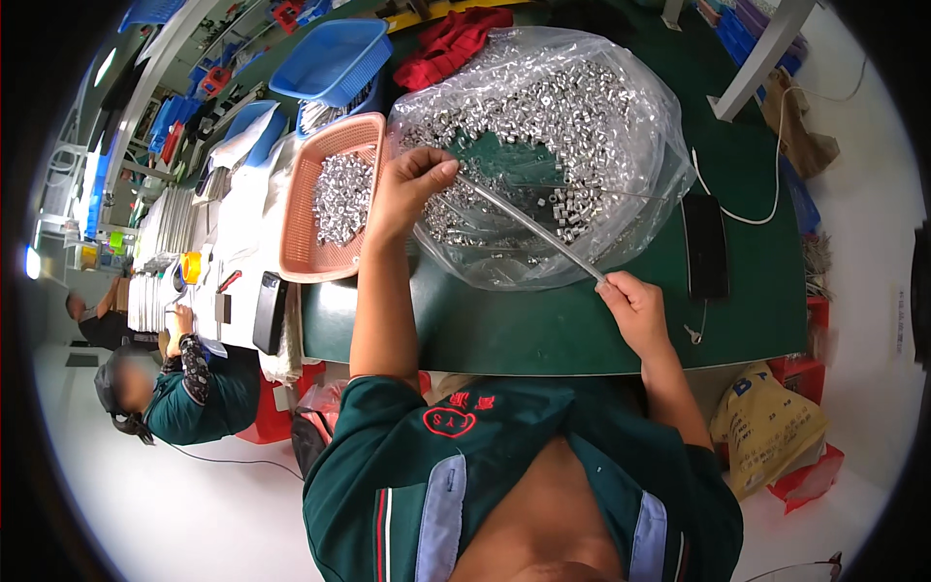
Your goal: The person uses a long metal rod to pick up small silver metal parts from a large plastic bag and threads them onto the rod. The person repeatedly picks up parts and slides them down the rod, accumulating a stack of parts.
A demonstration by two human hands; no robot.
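A slim silvery metal rod [531,225] slants between my hands over a clear plastic bag [504,276]. My left hand [412,189] pinches its upper left end, and the fingers of my right hand [635,306] close on its lower right end. Spread across the opened bag are many small shiny metal pieces [592,107], short and tube-like. A thin wire [621,193] lies over them, to the right of the rod. Beside my left hand stands a pink plastic basket [296,209] with more of the small metal pieces inside.
Behind the basket sit a blue basket [335,58] and a red cloth [451,47]. A black phone [705,247] and a white cable [761,220] lie on the green table [562,335] at right. At left, a co-worker [204,393] sits near another phone [270,312] and stacked strips.
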